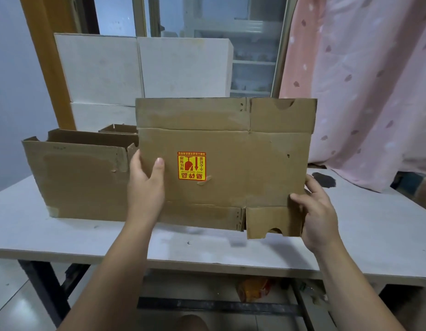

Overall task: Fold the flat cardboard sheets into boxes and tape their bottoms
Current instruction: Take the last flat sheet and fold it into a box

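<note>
I hold a flat brown cardboard sheet (243,149) upright above the white table (63,232). It bears a red and yellow fragile sticker (191,166), upside down. My left hand (145,182) grips the sheet's left edge, thumb on the front face. My right hand (319,211) grips its lower right corner, next to a flap with a half-round notch. An erected brown box (75,177) stands open-topped on the table to the left, with tape at its lower left corner. A smaller open box (118,129) shows behind it.
Two white boxes (145,68) are stacked at the back of the table before a window. A pink curtain (364,80) hangs at the right. A dark patch (324,179) marks the table's right side. An orange packet (253,289) lies on the floor under the table.
</note>
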The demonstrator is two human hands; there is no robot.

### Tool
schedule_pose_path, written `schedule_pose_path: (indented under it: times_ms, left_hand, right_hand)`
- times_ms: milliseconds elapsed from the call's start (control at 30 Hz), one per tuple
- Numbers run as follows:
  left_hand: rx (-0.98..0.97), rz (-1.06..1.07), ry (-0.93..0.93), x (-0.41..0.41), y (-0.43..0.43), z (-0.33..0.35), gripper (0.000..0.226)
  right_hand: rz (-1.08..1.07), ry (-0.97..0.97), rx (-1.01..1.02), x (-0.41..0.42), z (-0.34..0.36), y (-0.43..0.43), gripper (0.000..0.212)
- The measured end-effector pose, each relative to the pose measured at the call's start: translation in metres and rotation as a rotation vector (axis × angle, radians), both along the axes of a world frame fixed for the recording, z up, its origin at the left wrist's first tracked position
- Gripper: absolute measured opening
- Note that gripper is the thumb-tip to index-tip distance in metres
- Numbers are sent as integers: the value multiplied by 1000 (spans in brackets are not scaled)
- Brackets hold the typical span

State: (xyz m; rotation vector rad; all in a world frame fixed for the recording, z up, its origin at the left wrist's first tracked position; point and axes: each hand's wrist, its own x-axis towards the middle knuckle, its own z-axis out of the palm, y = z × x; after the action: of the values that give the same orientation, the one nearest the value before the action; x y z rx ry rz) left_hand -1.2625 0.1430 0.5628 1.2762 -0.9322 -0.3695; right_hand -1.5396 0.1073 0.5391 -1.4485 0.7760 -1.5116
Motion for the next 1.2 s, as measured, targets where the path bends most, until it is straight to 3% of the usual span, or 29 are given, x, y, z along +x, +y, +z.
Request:
schedule_pose_path:
  times_ms: [100, 200, 267, 367, 467, 600, 700, 967, 1200]
  left_hand:
    - [-33, -42, 15, -6, 6, -4, 33]
    - [-19, -88, -31, -14, 9, -9, 42]
    - [-21, -74, -61, -19, 12, -14, 39]
    - [-48, -24, 5, -21, 18, -20, 43]
    - [-72, 21, 19, -22, 25, -26, 44]
    - [-130, -19, 0, -30, 29, -24, 36]
    - [-176, -120, 18, -34, 31, -16, 31]
    - [-181, -93, -102, -22, 17, 0, 64]
    - [-292, -219, -155, -19, 18, 5, 57]
  right_hand:
    - [10, 185, -5, 3, 4, 4, 29]
    - [82, 369, 21, 16, 7, 9, 59]
    - [66, 398, -26, 26, 9, 12, 56]
    - [119, 278, 4, 32, 18, 15, 36]
    - [195, 166, -2, 32, 22, 13, 39]
    - [149, 200, 4, 33, 21, 15, 91]
    - [115, 225, -61, 34, 23, 16, 70]
    - [154, 215, -165, 31, 21, 8, 88]
    - [79, 150, -215, 35, 29, 6, 64]
